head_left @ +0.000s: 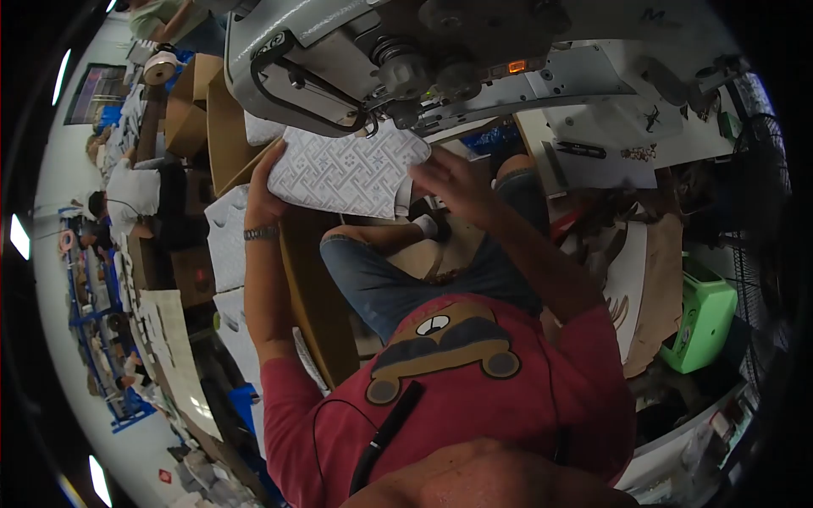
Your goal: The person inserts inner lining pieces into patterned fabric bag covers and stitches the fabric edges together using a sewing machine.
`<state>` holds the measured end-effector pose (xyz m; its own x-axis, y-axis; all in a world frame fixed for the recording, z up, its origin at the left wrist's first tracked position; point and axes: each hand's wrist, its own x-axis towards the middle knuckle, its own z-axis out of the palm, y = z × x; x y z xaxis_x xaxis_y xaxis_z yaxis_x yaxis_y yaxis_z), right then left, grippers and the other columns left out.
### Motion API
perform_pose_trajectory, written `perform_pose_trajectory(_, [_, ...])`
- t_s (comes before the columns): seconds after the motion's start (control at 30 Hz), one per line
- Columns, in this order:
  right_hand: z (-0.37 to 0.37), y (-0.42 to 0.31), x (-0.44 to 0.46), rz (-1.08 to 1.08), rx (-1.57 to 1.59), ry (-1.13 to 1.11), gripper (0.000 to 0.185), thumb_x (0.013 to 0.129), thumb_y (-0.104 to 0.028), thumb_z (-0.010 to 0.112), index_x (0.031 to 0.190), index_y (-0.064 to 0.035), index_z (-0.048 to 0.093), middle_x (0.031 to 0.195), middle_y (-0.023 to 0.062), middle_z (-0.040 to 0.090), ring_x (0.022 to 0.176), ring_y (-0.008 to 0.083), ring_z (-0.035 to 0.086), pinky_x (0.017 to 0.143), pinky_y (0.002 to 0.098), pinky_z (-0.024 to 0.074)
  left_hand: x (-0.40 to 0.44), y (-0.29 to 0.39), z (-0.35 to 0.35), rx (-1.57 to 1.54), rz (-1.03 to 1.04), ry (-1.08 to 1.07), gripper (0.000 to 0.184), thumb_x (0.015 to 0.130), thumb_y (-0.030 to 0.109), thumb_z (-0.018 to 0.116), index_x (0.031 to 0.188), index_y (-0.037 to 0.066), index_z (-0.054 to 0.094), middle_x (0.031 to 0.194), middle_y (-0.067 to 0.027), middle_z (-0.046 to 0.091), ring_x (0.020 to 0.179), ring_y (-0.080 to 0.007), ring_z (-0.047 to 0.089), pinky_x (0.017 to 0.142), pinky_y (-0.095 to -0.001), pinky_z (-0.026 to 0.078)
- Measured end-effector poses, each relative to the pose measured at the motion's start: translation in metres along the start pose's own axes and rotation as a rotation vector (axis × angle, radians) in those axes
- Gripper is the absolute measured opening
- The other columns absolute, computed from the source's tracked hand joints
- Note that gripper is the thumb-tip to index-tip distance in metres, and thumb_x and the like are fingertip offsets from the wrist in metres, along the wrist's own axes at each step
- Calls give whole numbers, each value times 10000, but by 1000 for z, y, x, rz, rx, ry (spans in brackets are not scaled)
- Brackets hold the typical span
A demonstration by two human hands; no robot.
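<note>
A white fabric piece (343, 173) with a grey interlaced geometric pattern lies under the head of an industrial sewing machine (398, 76). Its far edge reaches the needle area, where the machine hides the exact contact. At the piece's left edge, my left hand (268, 182) grips it, thumb along the top and the other fingers mostly hidden. My right hand (456, 182) is at the right edge, its fingertips closed on the border near a folded corner. Beneath the fabric are my knees and the floor.
Stacked white cut pieces (229, 254) and an open cardboard box (318, 296) stand on my left. Dark snips (581, 150) rest on the machine table (605, 173) to the right. A green plastic stool (703, 313) and a fan (762, 169) are further right. Other people work at far left.
</note>
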<state>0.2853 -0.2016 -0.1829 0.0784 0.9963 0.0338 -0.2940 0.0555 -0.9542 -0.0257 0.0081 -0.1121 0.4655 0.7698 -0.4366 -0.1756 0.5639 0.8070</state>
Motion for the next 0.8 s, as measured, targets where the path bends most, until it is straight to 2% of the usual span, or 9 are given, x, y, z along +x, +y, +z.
perform_pose_trajectory(0.07, [11, 19, -14, -49, -117, -165, 444, 992, -259, 730, 1278, 57, 608, 1113, 134, 731, 1005, 193, 715, 882, 338, 569, -2, 0, 5, -20, -12, -22, 468, 1020, 287, 619, 1360, -34, 589, 1266, -185, 708, 1099, -298, 725, 960, -436, 601])
perform_pose_trajectory(0.1, [18, 19, -24, -99, -121, -100, 410, 985, -208, 728, 1294, 34, 608, 1118, 135, 742, 1030, 200, 706, 934, 352, 548, -2, -3, 10, -40, -27, -46, 464, 1022, 286, 613, 1357, -34, 590, 1264, -185, 709, 1101, -301, 724, 958, -439, 602])
perform_pose_trajectory(0.23, [17, 1, -12, -1, -160, -177, 413, 957, -162, 719, 1304, 22, 594, 1130, 150, 748, 1049, 234, 721, 937, 368, 551, 6, -7, 15, -18, -2, -105, 459, 1026, 285, 602, 1358, -32, 588, 1266, -185, 708, 1109, -305, 720, 965, -451, 597])
perform_pose_trajectory(0.3, [24, 4, -12, -184, -234, -126, 397, 909, -107, 694, 1266, 29, 585, 1111, 197, 748, 1049, 329, 731, 900, 406, 556, 9, -11, 8, -60, -55, -111, 466, 1028, 294, 598, 1363, -30, 584, 1276, -184, 703, 1104, -304, 721, 965, -448, 593])
perform_pose_trajectory(0.4, [29, 0, -10, -175, -344, -110, 373, 883, -89, 677, 1218, 34, 569, 1086, 234, 735, 1042, 409, 711, 852, 450, 552, 15, -19, -7, -75, -98, -77, 476, 1031, 299, 590, 1380, -23, 575, 1293, -180, 697, 1119, -306, 715, 981, -454, 585])
perform_pose_trajectory(0.5, [36, 30, -5, -294, -443, -11, 325, 892, -76, 649, 1194, 15, 570, 1054, 234, 731, 1004, 426, 706, 816, 473, 546, 7, -23, 0, -93, -133, -118, 473, 1057, 318, 548, 1414, 10, 570, 1327, -165, 686, 1159, -299, 704, 996, -458, 578])
perform_pose_trajectory(0.63, [41, 4, -22, -270, -382, 22, 300, 913, -91, 635, 1192, 5, 579, 1054, 223, 732, 1009, 416, 709, 804, 462, 549, 7, -29, 0, -86, -155, -144, 470, 1060, 316, 543, 1413, 7, 570, 1333, -164, 684, 1162, -299, 702, 1000, -450, 575])
perform_pose_trajectory(0.73, [37, -3, -17, -392, -230, 39, 250, 934, -112, 630, 1150, 12, 606, 980, 207, 733, 909, 359, 732, 746, 420, 546, 11, -25, -6, -76, -126, -149, 471, 1062, 314, 539, 1417, 5, 566, 1339, -164, 680, 1166, -301, 699, 1006, -448, 572])
perform_pose_trajectory(0.8, [33, -18, -17, -174, -186, 24, 210, 957, -165, 668, 1051, 22, 657, 830, 172, 719, 731, 271, 711, 657, 376, 522, 13, -21, -7, -60, -108, -149, 473, 1061, 309, 542, 1419, 0, 561, 1341, -169, 677, 1168, -303, 698, 1011, -452, 570])
